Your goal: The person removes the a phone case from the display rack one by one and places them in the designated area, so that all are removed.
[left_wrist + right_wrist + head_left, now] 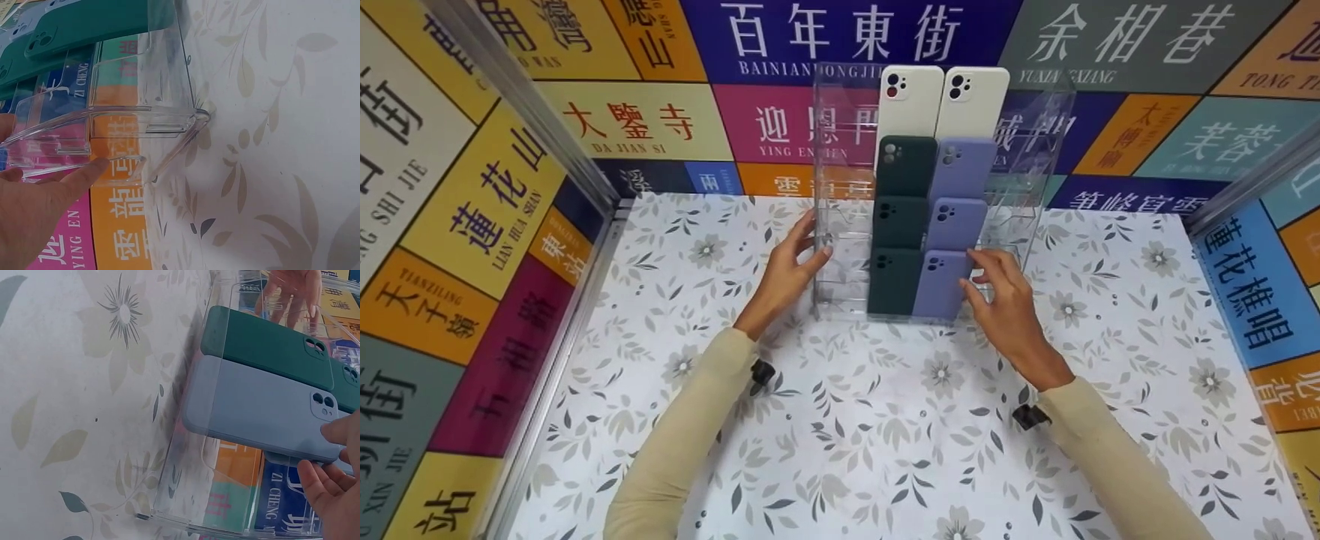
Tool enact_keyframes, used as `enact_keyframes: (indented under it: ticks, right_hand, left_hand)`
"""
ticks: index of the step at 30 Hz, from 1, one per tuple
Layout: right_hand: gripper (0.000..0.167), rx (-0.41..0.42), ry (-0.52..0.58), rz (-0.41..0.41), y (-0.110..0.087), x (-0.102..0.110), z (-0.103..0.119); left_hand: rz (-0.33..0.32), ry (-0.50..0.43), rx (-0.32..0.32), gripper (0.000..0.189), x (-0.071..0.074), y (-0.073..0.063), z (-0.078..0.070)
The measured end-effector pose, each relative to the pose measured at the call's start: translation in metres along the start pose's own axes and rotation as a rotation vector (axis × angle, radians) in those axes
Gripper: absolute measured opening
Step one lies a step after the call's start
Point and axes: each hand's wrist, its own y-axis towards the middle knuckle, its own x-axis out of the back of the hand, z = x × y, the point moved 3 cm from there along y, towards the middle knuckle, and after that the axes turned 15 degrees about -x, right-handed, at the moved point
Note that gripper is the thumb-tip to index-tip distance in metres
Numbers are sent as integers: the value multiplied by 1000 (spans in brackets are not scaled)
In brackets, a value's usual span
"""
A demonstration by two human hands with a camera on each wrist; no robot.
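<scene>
A clear stepped display rack (840, 289) stands on the table, bearing phone cases in two columns. On the left are several dark green phone cases (901, 165), on the right several purple ones, with two white phone cases (911, 112) at the top. My right hand (1009, 307) pinches the lowest purple phone case (253, 405) at its edge near the camera cutouts. This case lies beside the lowest green case (264, 343), its lower end behind the clear front lip. My left hand (784, 277) grips the rack's left side panel, thumb and fingers about its edge.
A white tablecloth (810, 435) with grey leaves and flowers covers the table. Colourful panels with Chinese lettering (637, 120) stand behind the rack and along both sides. Metal frame strips (562, 127) run along the left panel.
</scene>
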Motion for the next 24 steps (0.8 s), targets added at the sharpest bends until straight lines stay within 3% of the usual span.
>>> enact_keyframes:
  ticks: [11, 24]
  right_hand:
    - [22, 6, 95, -34, 0, 3, -3]
    - [23, 71, 167, -134, -6, 34, 24]
  left_hand:
    - [26, -52, -59, 72, 2, 1, 1]
    - [60, -42, -38, 73, 5, 3, -5]
